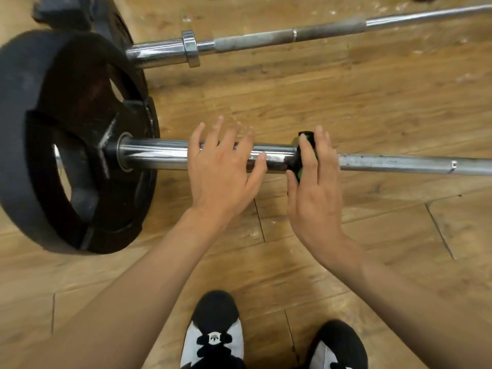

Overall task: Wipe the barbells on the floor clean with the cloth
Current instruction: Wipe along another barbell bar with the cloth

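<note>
Left grip (pixel 223 166) released over sleeve (pixel 159 155); right grip (pixel 314 182) clasps collar (pixel 306 136); barbell (pixel 399 164) lies left-right.

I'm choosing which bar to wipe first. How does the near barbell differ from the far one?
The near barbell has the left hand on its sleeve and the right hand holding its black-and-green collar; the far barbell lies untouched, its chrome collar bare. The near barbell's shaft shows dark specks; the far barbell's has dull grey stretches. Both lie on the wooden floor with shiny sleeves.
</note>
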The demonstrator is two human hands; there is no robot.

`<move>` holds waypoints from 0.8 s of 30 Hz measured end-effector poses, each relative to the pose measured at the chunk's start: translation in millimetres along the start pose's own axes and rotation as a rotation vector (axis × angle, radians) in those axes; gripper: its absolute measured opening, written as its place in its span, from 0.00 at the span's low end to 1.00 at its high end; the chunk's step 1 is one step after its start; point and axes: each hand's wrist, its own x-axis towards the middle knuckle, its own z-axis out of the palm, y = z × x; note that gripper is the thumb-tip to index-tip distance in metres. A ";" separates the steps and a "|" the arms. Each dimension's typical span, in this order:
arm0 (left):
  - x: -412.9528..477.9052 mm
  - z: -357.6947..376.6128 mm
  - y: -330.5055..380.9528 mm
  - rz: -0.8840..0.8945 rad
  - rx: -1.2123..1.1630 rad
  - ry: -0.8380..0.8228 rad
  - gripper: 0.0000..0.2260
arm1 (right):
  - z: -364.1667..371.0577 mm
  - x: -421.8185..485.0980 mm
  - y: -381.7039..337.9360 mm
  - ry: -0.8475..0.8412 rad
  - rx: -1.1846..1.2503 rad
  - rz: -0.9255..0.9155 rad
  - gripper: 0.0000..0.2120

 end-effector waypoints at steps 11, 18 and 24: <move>45.7 18.5 -10.7 -0.002 -0.038 -0.005 0.21 | 12.7 49.6 -4.4 -0.019 -0.003 0.179 0.23; 50.4 16.2 -8.8 -0.031 -0.048 -0.008 0.23 | 13.3 122.4 2.4 -0.164 0.132 0.408 0.13; 37.9 12.4 -5.4 -0.033 -0.058 0.032 0.20 | 18.0 53.5 -1.9 0.027 -0.021 0.084 0.17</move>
